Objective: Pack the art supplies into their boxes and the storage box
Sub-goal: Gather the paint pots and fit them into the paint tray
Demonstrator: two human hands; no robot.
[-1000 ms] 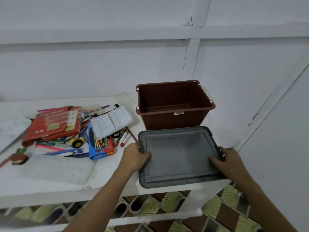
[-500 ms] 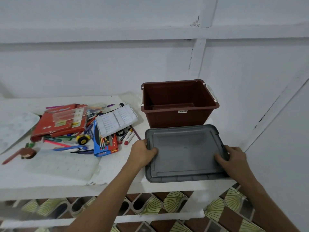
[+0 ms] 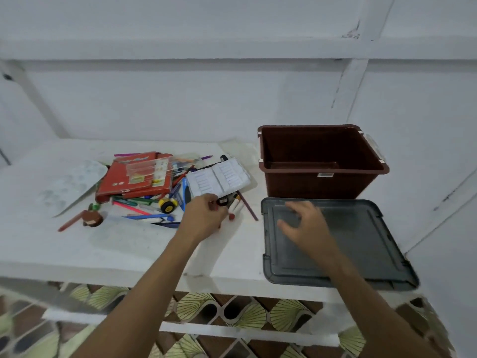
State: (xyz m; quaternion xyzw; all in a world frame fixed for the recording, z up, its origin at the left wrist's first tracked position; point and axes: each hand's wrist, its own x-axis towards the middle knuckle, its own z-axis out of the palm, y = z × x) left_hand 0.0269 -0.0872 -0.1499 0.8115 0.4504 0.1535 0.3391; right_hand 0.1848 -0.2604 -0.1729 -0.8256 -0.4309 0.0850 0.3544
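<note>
the art supplies lie heaped at ten o'clock, blurred. the left hand covers the heap's edge; its grip can't be told. the right hand hovers loose-fingered over the grey lid, brown storage box at one o'clock.

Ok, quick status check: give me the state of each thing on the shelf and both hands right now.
Brown storage box: open, upright, looks empty.
Grey lid: off, flat on the shelf in front of the box.
Art supplies pile: loose, unpacked.
Red box: lying flat in the pile.
Left hand: at the markers, grip unclear.
Right hand: open, over the lid.
</note>
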